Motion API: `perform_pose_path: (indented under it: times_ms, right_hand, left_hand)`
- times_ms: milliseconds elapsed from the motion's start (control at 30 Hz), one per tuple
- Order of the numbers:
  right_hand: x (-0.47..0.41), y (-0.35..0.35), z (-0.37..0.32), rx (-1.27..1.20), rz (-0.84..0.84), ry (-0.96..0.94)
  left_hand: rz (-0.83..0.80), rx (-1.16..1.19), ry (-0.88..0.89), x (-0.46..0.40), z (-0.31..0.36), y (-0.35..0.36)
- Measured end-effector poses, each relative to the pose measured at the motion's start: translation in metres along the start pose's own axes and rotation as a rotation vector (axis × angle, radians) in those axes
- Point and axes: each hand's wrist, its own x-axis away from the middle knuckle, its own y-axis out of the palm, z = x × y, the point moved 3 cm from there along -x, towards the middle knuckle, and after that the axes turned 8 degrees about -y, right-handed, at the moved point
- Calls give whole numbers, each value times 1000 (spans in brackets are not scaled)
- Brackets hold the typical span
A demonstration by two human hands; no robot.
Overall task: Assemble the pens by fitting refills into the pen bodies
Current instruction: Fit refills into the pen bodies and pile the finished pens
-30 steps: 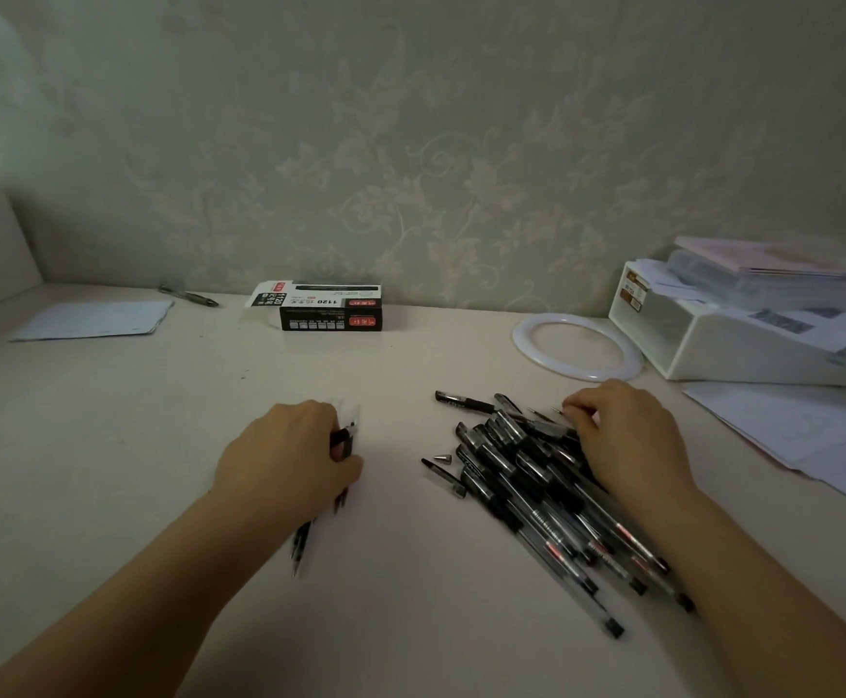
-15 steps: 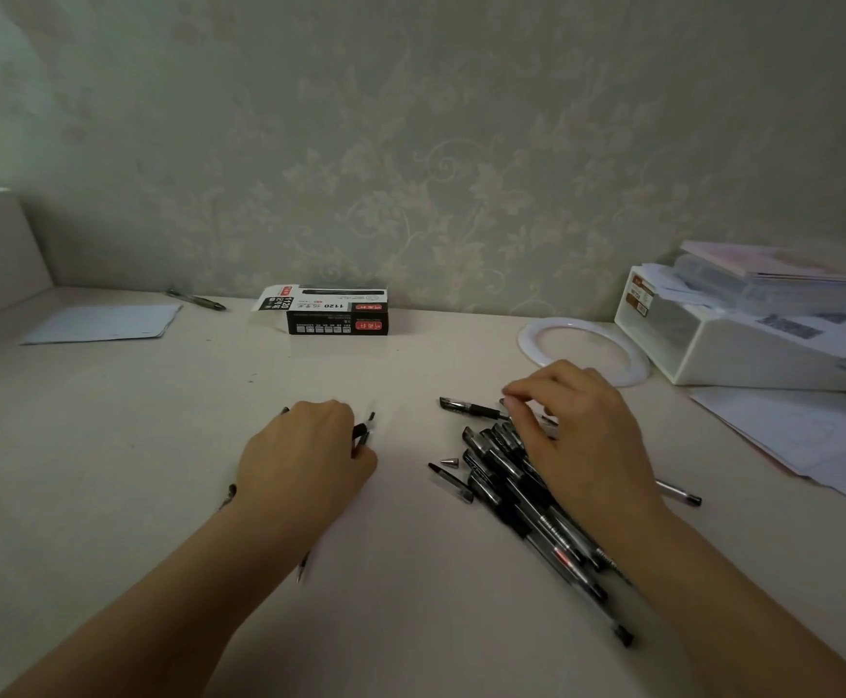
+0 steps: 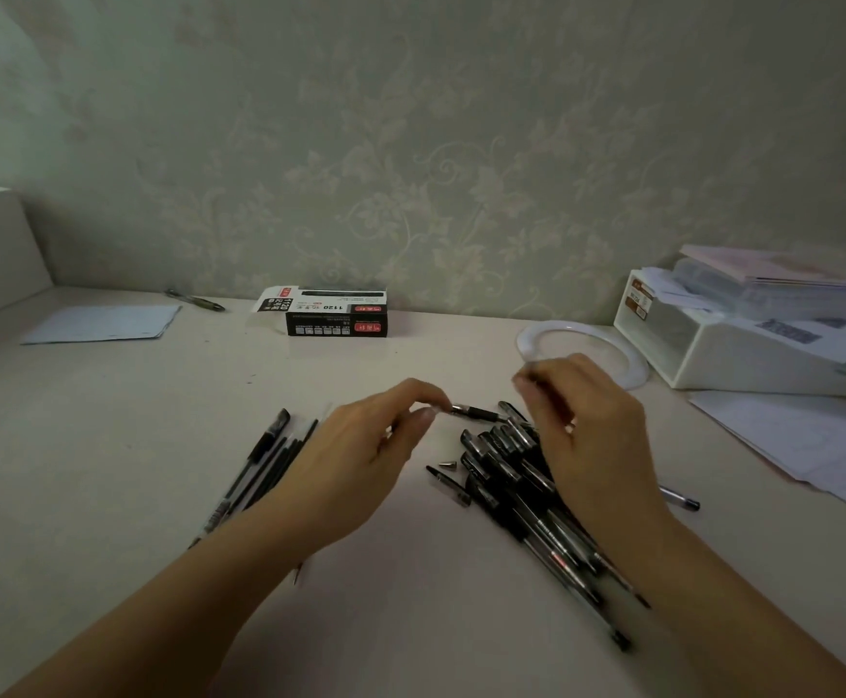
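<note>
Head view: desk (image 3: 109, 445).
Left hand (image 3: 360, 455): raised, fingers loosely curled, gripping nothing.
Right hand (image 3: 587, 435): above pen pile (image 3: 521, 476), fingertips blurred, apparently pinching something small.
Refills (image 3: 265, 471): lying left of hand.

Left hand (image 3: 360, 455) loose, right hand (image 3: 587, 435) seemingly curled
</note>
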Motion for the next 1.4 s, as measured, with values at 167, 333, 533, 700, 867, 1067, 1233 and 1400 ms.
perform_pose_path:
  times_ms: [167, 333, 533, 700, 867, 1067, 1233, 1400]
  right_hand:
    - [5, 11, 4, -824, 82, 574]
    - [8, 19, 0, -1021, 5, 697]
    - [10, 25, 1, -1019, -32, 702]
    - [11, 28, -7, -766, -204, 487]
    - [16, 34, -11, -369, -379, 327]
    - [12, 35, -5, 55, -389, 97]
    - [8, 48, -10, 255, -518, -24]
    - [8, 51, -9, 301, -582, -46]
  left_hand:
    - [-106, 134, -104, -1, -6, 7]
    - [-136, 195, -81, -1, -5, 7]
    - [-151, 221, -56, -2, -5, 9]
    - [-160, 214, -39, 0, -4, 12]
    - [-113, 295, -72, -1, -8, 9]
    - [-76, 278, -84, -3, -10, 6]
    - [-80, 226, -104, -3, -11, 8]
    - [-58, 231, -122, -4, -14, 8]
